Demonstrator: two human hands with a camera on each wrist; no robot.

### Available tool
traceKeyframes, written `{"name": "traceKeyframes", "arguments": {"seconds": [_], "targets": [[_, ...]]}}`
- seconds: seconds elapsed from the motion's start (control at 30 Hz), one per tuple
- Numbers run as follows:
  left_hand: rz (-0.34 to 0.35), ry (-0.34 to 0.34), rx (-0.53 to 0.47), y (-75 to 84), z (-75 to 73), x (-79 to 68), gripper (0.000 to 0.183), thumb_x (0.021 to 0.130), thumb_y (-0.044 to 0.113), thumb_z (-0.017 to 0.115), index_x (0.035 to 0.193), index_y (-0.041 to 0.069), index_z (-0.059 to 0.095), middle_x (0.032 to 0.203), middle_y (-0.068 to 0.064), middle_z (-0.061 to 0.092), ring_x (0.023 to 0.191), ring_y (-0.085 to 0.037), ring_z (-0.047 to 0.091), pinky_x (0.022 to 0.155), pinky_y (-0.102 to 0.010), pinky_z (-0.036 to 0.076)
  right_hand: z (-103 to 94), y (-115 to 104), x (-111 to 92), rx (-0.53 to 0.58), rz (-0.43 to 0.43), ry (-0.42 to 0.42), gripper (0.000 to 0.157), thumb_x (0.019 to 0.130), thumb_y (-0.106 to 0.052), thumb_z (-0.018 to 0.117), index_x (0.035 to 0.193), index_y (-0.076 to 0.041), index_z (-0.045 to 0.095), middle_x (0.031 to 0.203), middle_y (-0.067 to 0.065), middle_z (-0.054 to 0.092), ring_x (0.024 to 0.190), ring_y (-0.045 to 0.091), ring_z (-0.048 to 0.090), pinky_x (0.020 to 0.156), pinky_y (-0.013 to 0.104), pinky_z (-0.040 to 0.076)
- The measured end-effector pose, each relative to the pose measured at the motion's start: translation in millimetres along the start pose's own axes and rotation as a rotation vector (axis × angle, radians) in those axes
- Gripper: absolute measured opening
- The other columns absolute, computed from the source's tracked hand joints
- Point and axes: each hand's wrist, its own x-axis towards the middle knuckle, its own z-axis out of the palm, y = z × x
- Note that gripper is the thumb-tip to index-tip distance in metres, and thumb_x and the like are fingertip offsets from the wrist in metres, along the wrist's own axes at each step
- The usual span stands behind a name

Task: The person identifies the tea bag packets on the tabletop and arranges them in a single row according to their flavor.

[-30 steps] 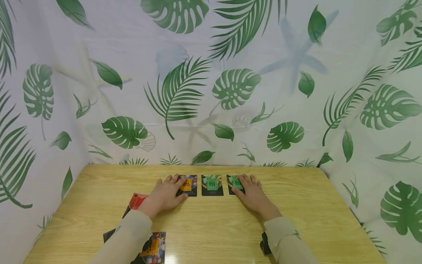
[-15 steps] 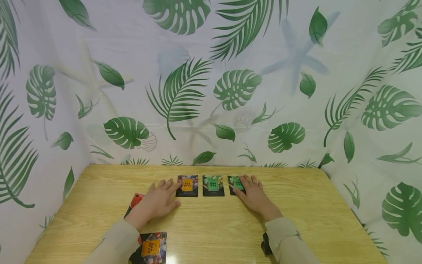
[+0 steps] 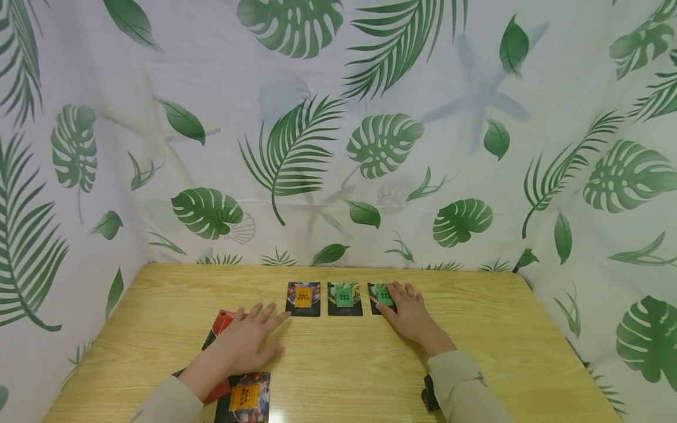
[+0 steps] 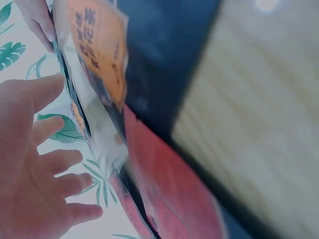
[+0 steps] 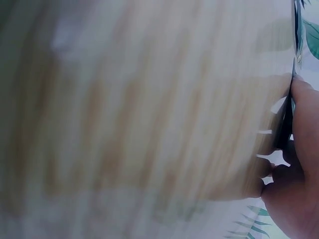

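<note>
In the head view my left hand (image 3: 243,343), fingers spread and nothing held, is over the left of the table. Its fingertips lie just below the left corner of an orange-label packet (image 3: 303,299). Beside that packet, in a row, come a green-label packet (image 3: 345,299) and a second green-label packet (image 3: 378,292). My right hand (image 3: 409,314) rests on the last one, thumb at its left side and fingers covering its right part. The right wrist view shows this packet (image 5: 285,124) edge-on at the thumb. Under the left forearm, red-and-black packets (image 3: 223,320) are partly hidden.
Another orange-label packet (image 3: 244,399) lies at the front left, overlapping a red packet (image 3: 217,390). A wooden table (image 3: 338,364) carries everything. A leaf-print cloth (image 3: 317,176) hangs behind and at both sides. A small black object (image 3: 429,393) sits at the right cuff.
My left hand has left the orange-label packet and drawn back toward the front left, uncovering it. The right hand stays on its green-label packet. The head view has shifted slightly.
</note>
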Motion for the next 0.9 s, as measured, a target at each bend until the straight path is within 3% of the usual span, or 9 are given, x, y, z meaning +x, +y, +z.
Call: {"name": "traceKeyframes", "arguments": {"seconds": [0.3,0.57,0.9], "targets": [[0.008,-0.048,-0.103,2.2,-1.6,-28.0,0.064,0.104,0.045,0.064,0.162,0.026,0.046,0.166,-0.021,0.042,0.152,-0.055,0.035,0.115,-0.084,0.025,2.3,2.6,0.8,0.001,-0.005,0.007,0.072,0.111,-0.045,0.049,0.164,0.0,0.032,0.171,0.03,0.024,0.159,0.056,0.009,0.124,0.077,0.008],[0.092,-0.105,-0.179,1.2,6.6,-52.4,0.061,0.104,0.043,0.064,0.161,0.028,0.047,0.165,-0.021,0.044,0.15,-0.06,0.034,0.107,-0.09,0.024,2.0,2.8,0.5,0.004,-0.003,0.01,0.072,0.111,-0.046,0.049,0.164,0.0,0.032,0.171,0.03,0.025,0.16,0.055,0.009,0.125,0.076,0.007],[0.108,-0.163,-0.206,1.9,8.4,-62.9,0.055,0.104,0.043,0.061,0.157,0.032,0.052,0.165,-0.021,0.044,0.153,-0.056,0.034,0.109,-0.089,0.022,2.2,2.5,0.6,0.007,0.001,0.005,0.072,0.112,-0.044,0.049,0.164,0.001,0.031,0.171,0.03,0.024,0.16,0.055,0.008,0.125,0.076,0.007]]}}
